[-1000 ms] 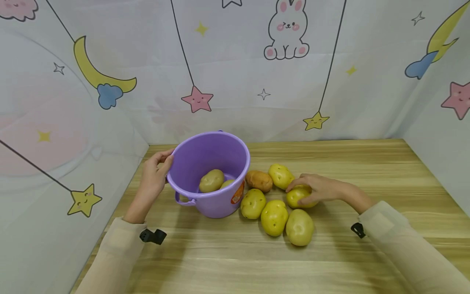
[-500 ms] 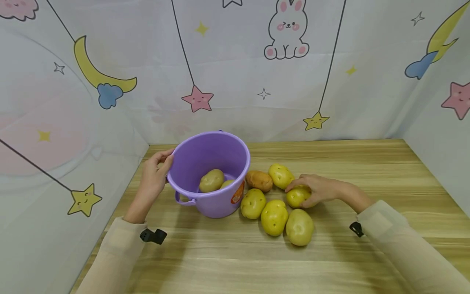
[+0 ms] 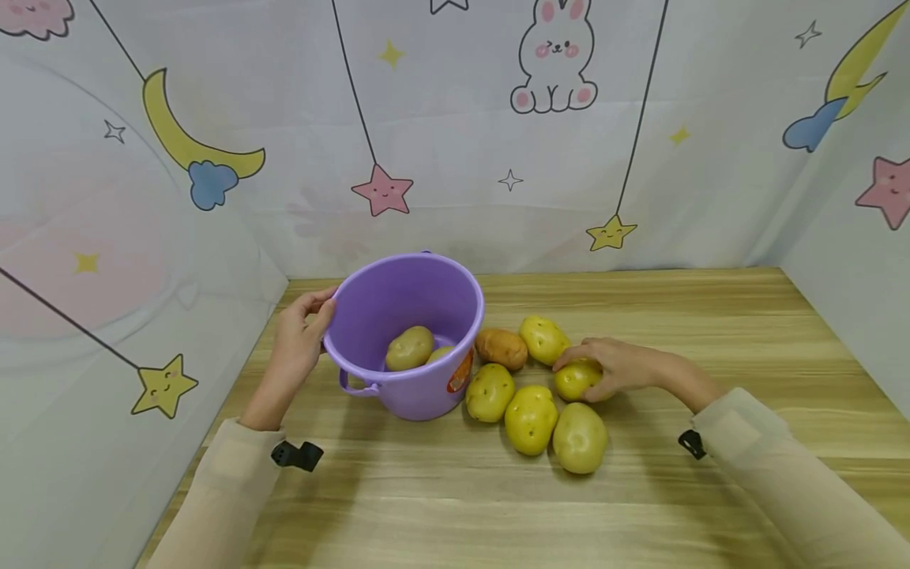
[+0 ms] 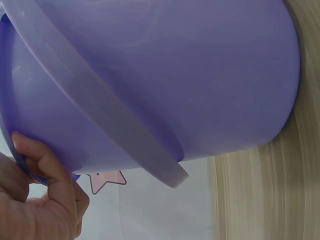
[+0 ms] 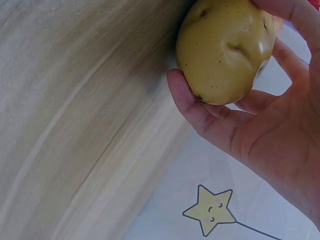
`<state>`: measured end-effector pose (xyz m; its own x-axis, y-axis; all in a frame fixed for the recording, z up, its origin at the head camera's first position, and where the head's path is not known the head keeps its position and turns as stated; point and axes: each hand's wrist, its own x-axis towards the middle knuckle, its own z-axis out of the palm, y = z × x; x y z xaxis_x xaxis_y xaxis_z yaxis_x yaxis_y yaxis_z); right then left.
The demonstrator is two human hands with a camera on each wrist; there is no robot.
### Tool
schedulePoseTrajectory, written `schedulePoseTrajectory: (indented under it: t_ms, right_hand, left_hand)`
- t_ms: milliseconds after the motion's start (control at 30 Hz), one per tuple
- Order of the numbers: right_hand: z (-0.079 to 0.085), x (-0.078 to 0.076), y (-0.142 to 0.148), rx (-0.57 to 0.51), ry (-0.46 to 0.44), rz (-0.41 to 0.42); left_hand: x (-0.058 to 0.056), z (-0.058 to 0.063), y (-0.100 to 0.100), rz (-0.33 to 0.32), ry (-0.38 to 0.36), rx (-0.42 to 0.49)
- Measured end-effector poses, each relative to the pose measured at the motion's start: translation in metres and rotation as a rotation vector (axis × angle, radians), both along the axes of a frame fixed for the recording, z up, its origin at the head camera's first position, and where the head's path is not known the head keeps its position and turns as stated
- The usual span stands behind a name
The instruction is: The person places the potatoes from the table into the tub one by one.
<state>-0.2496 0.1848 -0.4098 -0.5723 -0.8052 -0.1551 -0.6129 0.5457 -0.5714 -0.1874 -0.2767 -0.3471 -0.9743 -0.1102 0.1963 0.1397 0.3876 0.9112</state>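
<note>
A purple bucket [image 3: 419,395] stands on the table, its mouth facing me, with two potatoes [image 3: 410,348] visible inside. My left hand [image 3: 298,340] grips the bucket's left rim; in the left wrist view the fingers [image 4: 50,167] curl over that rim beside the bucket's handle [image 4: 105,110]. On the right, my right hand [image 3: 618,367] holds a yellow potato [image 3: 576,381] resting among the others. The right wrist view shows fingers and thumb curled round this potato [image 5: 225,52], close to the tabletop.
Right of the bucket lie a brown potato [image 3: 502,348], a yellow potato [image 3: 543,340] behind, and several more, including a pale one [image 3: 580,438] at the front. The wooden table [image 3: 426,506] meets a printed cloth wall [image 3: 455,142] at the back and sides.
My right hand has shifted slightly and its thumb has drawn in closer round the yellow potato. The left hand and bucket have stayed in place.
</note>
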Motion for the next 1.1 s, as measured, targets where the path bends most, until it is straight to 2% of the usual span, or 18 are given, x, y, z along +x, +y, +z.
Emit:
schedulePoseTrajectory:
  t_ms: [600, 1100]
  right_hand:
    - [0.012, 0.000, 0.007, -0.070, 0.048, 0.030]
    - [0.036, -0.002, 0.009, -0.127, 0.071, 0.038]
  left_hand:
    - [-0.001, -0.001, -0.002, -0.013, 0.004, -0.025]
    - [0.000, -0.002, -0.002, -0.013, 0.003, -0.021]
